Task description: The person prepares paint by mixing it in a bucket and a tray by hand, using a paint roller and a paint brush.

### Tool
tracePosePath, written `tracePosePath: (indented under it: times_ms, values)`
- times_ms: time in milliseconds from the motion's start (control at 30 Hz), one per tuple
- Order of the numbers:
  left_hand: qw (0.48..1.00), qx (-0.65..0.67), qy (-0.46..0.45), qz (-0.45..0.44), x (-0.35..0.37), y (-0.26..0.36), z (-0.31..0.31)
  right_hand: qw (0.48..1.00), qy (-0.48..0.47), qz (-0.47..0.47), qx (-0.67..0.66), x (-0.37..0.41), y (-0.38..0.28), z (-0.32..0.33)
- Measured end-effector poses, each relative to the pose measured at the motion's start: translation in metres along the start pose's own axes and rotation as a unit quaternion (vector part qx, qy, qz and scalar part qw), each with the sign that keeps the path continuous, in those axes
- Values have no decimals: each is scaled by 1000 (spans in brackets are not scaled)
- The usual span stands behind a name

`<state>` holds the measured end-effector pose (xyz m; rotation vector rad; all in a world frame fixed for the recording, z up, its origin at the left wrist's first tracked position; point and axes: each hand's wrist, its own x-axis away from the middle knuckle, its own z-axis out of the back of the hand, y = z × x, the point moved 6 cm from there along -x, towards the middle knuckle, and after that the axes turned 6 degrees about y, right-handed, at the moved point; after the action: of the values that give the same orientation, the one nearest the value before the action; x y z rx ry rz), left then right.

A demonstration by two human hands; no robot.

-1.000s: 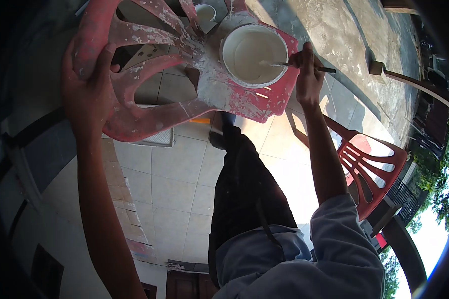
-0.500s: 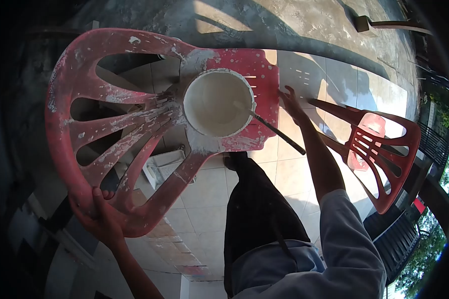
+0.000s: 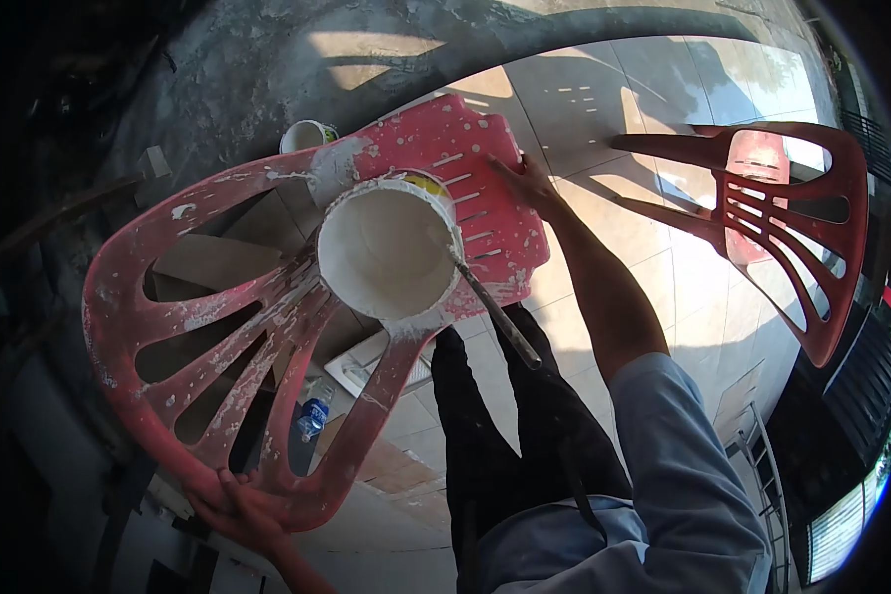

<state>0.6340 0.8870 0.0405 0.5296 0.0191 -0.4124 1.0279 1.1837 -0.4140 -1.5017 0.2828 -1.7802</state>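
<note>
A red plastic chair [image 3: 134,233], heavily spattered with white paint, fills the left and middle of the head view. On its seat [image 3: 485,213] stands a bucket of white paint [image 3: 391,252]. A paint-coated stick or handle [image 3: 505,327] leans out of the bucket over its rim; its lower end is hidden in the paint. My left hand [image 3: 247,510] is closed around the top rail of the chair's backrest. At the seat's front edge, my right hand [image 3: 530,186] grips the rim, with part of its fingers hidden underneath.
A second red chair [image 3: 841,247] stands to the right on the tiled floor [image 3: 574,109]. Behind the held chair is a small white tub [image 3: 307,136]. Below its backrest lie a white tray [image 3: 356,371] and a plastic bottle [image 3: 314,416]. A metal rack [image 3: 762,465] stands lower right.
The chair and bucket have turned and shifted left in view. My right hand has gone from beside the seat, fingers apart, to gripping its front edge. My left hand stays on the backrest.
</note>
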Motion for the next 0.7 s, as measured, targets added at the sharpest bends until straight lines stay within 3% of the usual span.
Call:
tracePosePath:
  times_ms: [267, 400, 500, 600, 700]
  values:
    - [999, 4, -12, -47, -5, -8, 1, 999, 28, 18, -27, 23, -1, 4]
    - [999, 12, -25, -44, -2, -3, -1, 998, 52, 23, 25, 29, 9, 7]
    - [996, 39, -72, -26, -3, -7, -1, 958, 167, 177, 151, 69, -8, 26]
    - [962, -55, -11, -268, 2, 11, 13, 954, 88, 288, 11, 155, -47, 34]
    - [894, -87, 120, -422, 31, 48, 36, 936, 12, 344, -67, 278, -100, 36]
